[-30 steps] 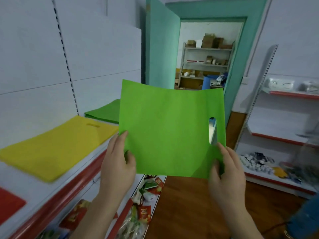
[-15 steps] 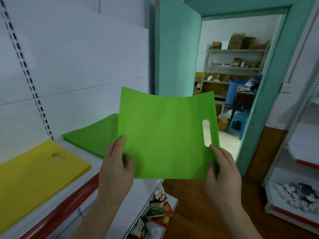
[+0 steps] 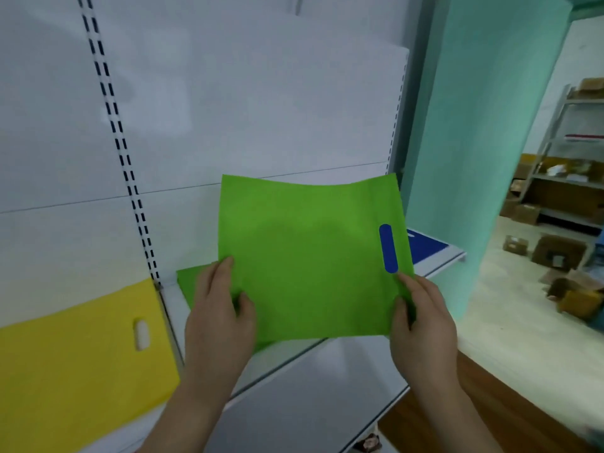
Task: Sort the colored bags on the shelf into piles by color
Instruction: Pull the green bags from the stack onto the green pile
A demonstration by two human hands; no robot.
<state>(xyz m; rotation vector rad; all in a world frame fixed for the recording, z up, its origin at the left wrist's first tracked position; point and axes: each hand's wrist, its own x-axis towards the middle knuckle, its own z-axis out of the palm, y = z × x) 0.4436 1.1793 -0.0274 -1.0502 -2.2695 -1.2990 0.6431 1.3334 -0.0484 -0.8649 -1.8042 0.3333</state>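
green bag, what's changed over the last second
The green bag, once held out before the doorway, has been carried left and now hangs over the green pile on the shelf, the blue bag showing through its handle slot. Both hands, left and right, keep their grip on its lower corners.

A person holds a lime-green bag (image 3: 307, 256) spread flat in the air over a white shelf (image 3: 327, 380). The left hand (image 3: 219, 322) pinches its near left edge and the right hand (image 3: 421, 325) its near right corner, just below the slot handle. Under it, at its left, a green pile (image 3: 188, 286) lies on the shelf. A yellow bag (image 3: 75, 364) lies at the near left. A blue bag (image 3: 425, 246) lies far right on the shelf, showing through the slot.
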